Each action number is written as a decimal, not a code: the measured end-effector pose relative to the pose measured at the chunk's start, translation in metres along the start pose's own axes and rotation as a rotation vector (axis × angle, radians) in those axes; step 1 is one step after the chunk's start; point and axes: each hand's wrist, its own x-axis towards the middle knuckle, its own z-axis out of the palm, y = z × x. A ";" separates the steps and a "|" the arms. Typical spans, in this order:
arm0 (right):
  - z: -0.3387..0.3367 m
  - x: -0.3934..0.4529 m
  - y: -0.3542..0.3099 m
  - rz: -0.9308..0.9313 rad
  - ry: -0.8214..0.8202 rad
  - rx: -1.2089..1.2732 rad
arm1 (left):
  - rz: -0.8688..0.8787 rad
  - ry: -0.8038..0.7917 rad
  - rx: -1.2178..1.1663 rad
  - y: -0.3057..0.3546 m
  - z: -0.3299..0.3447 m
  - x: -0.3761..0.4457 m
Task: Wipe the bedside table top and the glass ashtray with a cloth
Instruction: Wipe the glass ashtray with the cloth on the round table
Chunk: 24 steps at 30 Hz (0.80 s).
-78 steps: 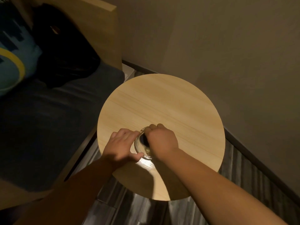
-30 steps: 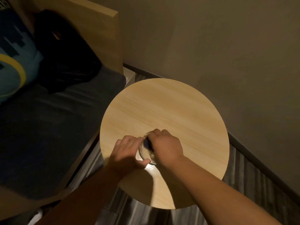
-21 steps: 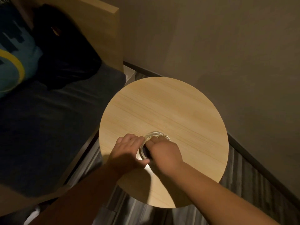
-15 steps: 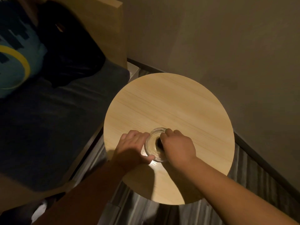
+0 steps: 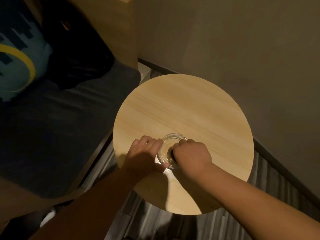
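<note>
A round light-wood bedside table top (image 5: 187,108) fills the middle of the head view. Near its front stands a clear glass ashtray (image 5: 168,143). My left hand (image 5: 144,153) grips the ashtray's left side, fingers curled on its rim. My right hand (image 5: 191,155) is closed in a fist over the ashtray's right half, pressing a dark cloth (image 5: 170,152) into the bowl. Only a small dark bit of the cloth shows under the fingers.
A bed with a dark sheet (image 5: 52,129) lies left of the table, with a teal cushion (image 5: 19,63), a black pillow (image 5: 78,54) and a wooden headboard (image 5: 110,26). A beige wall (image 5: 233,49) runs behind and right. Striped flooring (image 5: 173,226) shows below.
My right hand with the cloth has shifted around inside the ashtray, from its left part to its right half. My left hand keeps its hold. The view has drifted slightly.
</note>
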 end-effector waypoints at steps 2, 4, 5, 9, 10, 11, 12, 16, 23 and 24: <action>-0.003 -0.001 -0.003 -0.012 -0.034 0.069 | 0.005 0.010 -0.006 0.000 0.004 0.000; -0.002 -0.001 -0.008 0.016 -0.051 0.190 | 0.000 0.020 -0.021 -0.001 0.008 -0.001; -0.001 0.001 -0.009 0.045 -0.046 0.263 | -0.003 0.020 -0.028 -0.001 0.010 -0.001; 0.008 0.014 -0.014 0.128 0.126 0.435 | -0.013 0.039 -0.046 -0.003 0.016 -0.002; 0.008 0.017 -0.013 0.124 0.171 0.443 | -0.020 0.037 -0.045 -0.002 0.015 -0.002; 0.008 0.019 -0.012 0.114 0.202 0.441 | -0.036 0.040 -0.047 -0.001 0.014 -0.001; 0.008 0.021 -0.009 0.103 0.218 0.431 | -0.056 0.041 -0.057 0.000 0.013 -0.001; 0.008 0.013 0.020 0.192 0.354 0.450 | -0.090 -0.007 -0.097 0.002 0.008 -0.001; 0.036 -0.027 0.072 0.658 0.255 1.115 | -0.109 0.001 -0.149 0.004 0.008 -0.002; 0.043 -0.026 0.065 0.669 0.192 1.161 | -0.113 0.007 -0.151 0.004 0.010 -0.002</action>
